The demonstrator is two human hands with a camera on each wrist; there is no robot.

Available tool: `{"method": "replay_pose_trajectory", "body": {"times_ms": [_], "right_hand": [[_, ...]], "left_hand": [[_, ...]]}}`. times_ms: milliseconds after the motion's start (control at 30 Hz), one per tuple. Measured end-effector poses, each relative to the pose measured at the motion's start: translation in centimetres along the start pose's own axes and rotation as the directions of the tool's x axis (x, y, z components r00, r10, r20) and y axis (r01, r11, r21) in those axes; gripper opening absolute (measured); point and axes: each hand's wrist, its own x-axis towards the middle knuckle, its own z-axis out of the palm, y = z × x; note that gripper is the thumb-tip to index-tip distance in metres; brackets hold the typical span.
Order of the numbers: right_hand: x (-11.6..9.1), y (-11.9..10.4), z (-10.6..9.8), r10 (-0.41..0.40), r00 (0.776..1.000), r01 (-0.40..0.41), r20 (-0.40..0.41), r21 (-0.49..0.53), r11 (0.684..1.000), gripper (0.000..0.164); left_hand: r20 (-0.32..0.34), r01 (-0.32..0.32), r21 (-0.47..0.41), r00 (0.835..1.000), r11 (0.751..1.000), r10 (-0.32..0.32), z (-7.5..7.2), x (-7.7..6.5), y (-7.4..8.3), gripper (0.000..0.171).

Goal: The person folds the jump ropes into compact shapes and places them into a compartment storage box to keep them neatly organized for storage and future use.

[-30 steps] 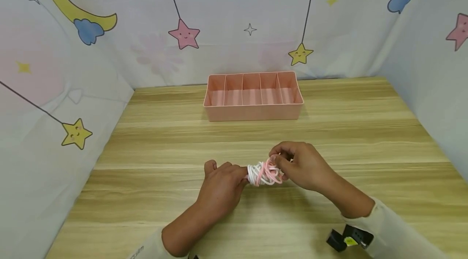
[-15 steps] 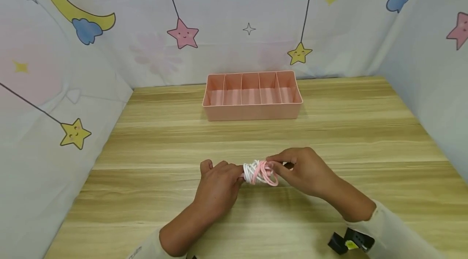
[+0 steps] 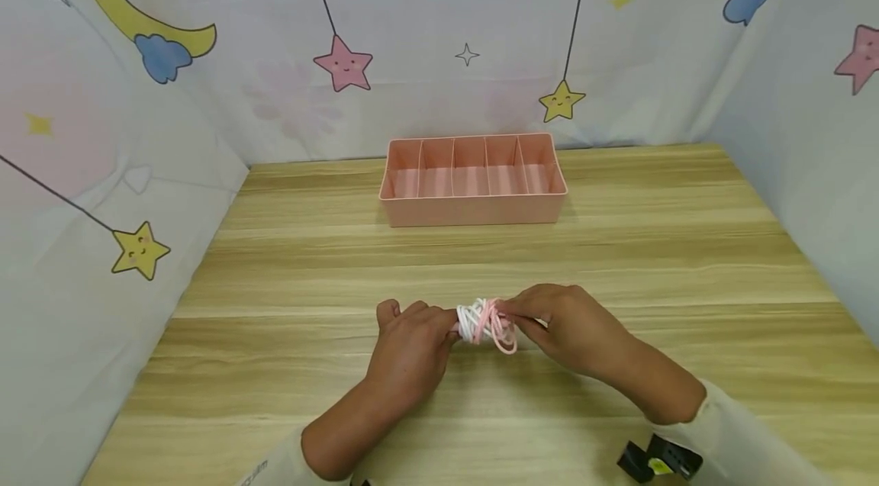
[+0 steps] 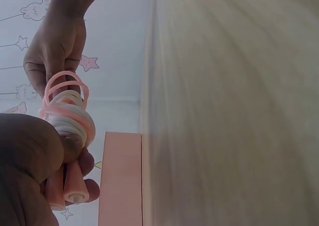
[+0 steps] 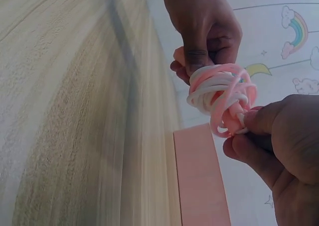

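Note:
A skipping rope (image 3: pixel 481 320), its white and pink cord wound in a bundle round its pink handles, is held above the table between both hands. My left hand (image 3: pixel 410 355) grips the handles at the left end; in the left wrist view two handle ends (image 4: pixel 75 183) stick out from between the fingers. At the bundle's right end my right hand (image 3: pixel 580 329) pinches the cord with thumb and fingertips, as the right wrist view shows close up. A loose pink loop (image 3: pixel 507 341) hangs at that end. Exactly which strand lies under the fingertips is hidden.
Behind the hands, near the back wall cloth, a pink box (image 3: pixel 474 211) with several compartments stands on the wood-grain table (image 3: pixel 309 257). Cloth walls printed with stars and moons enclose the back and sides. A black device (image 3: pixel 659 459) sits at the right sleeve.
The wound rope has shifted slightly left along with my left hand. My right hand has moved a little left and nearer, and the pink loop at its end now hangs lower.

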Motion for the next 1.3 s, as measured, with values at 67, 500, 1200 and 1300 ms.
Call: {"method": "replay_pose_trajectory", "body": {"times_ms": [67,500,1200,1300], "right_hand": [[0.0,0.0,0.2,-0.015,1.000,0.015,-0.008,-0.031,0.999,0.028],[0.0,-0.2,0.9,0.086,0.995,-0.078,0.047,-0.146,0.986,0.010],[0.4,0.7,-0.7,-0.222,0.971,0.238,0.094,-0.241,0.941,0.021],[0.4,0.7,-0.7,-0.237,0.965,0.255,0.112,-0.190,0.948,0.018]], "left_hand": [[0.006,0.003,-0.006,1.000,1.000,-0.003,0.0,0.0,0.0,0.011],[-0.025,-0.063,0.001,0.998,0.998,0.063,-0.1,-0.2,0.2,0.018],[-0.031,-0.076,0.044,0.997,0.996,0.077,-0.2,-0.2,-0.2,0.016],[-0.019,-0.083,0.049,0.996,0.995,0.084,-0.2,-0.3,-0.3,0.014]]}}
